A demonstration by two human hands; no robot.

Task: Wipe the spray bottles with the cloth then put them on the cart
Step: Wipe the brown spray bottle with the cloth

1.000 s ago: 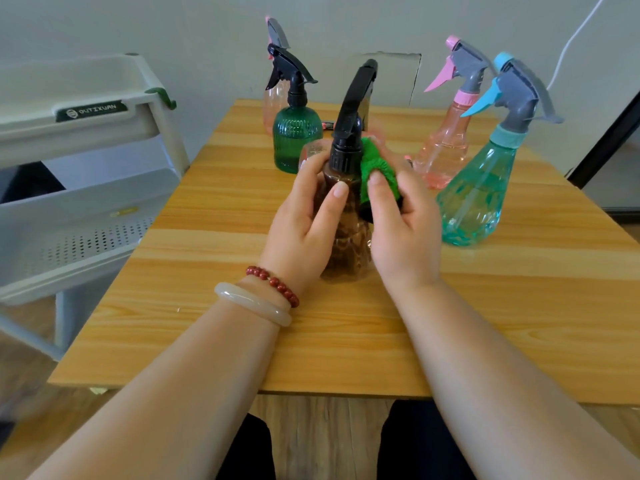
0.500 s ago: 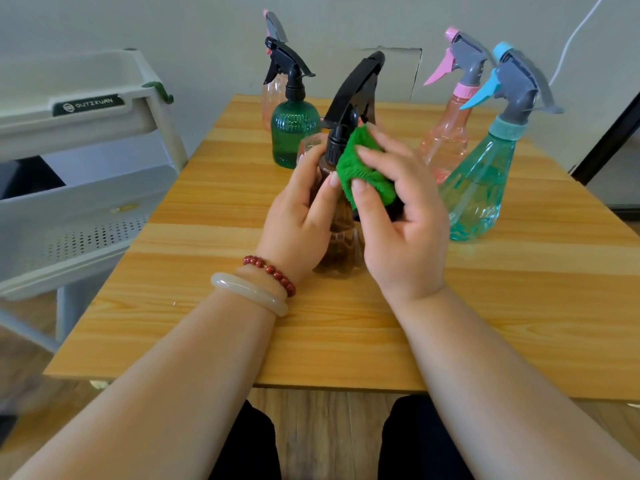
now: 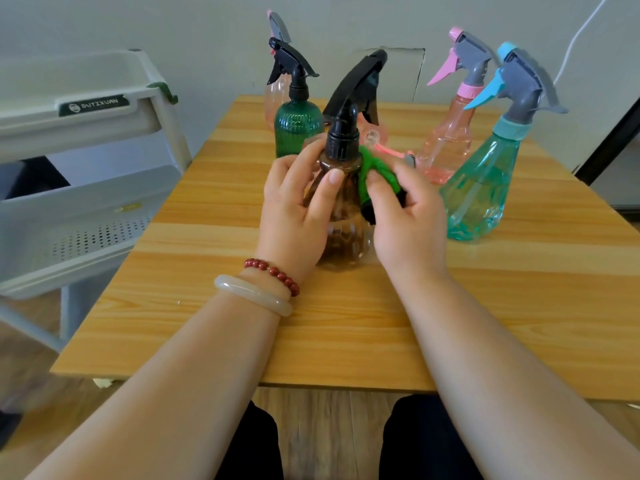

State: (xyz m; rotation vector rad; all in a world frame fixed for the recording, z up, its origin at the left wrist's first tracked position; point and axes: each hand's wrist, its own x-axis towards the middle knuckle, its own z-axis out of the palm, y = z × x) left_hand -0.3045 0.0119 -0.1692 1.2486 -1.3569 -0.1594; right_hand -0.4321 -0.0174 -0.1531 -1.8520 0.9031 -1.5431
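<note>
The brown spray bottle [image 3: 343,216] stands upright around the middle of the desk [image 3: 346,323], bottom on the wood. It's see-through amber plastic with a ribbed, bulgy lower body and a black screw collar and trigger head.

The left hand [image 3: 298,209] wraps around its left side. The fingers curl behind the shoulder and the thumb lies flat across the front, just under the collar. The right hand [image 3: 408,216] comes in from the other side with the green cloth [image 3: 375,174] bunched up in curled fingers. It presses that fuzzy wad against the bottle's right shoulder. Both forearms reach in from the near edge, wrists pretty straight.

There are two bracelets on the left wrist: one string of dark red beads [image 3: 273,273] and one smooth pale bangle [image 3: 252,294].

Counting the others, four more bottles stand upright:
- One dark green ribbed bottle [image 3: 296,129] with a black trigger stands toward the far edge, left of middle.
- One clear pink bottle [image 3: 273,95] stands right behind the green one.
- One clear pink bottle [image 3: 450,140] with a grey-and-pink head stands toward the far right corner.
- One teal cone-shaped bottle [image 3: 481,192] with a grey-and-blue head stands nearer the right edge.

Something pinkish sits behind the brown one, but it's too hidden to tell what it is.

The desk top is light wood-grain laminate. One pale plastic cart [image 3: 86,133] stands beside the left edge, and its lower shelf is perforated.
</note>
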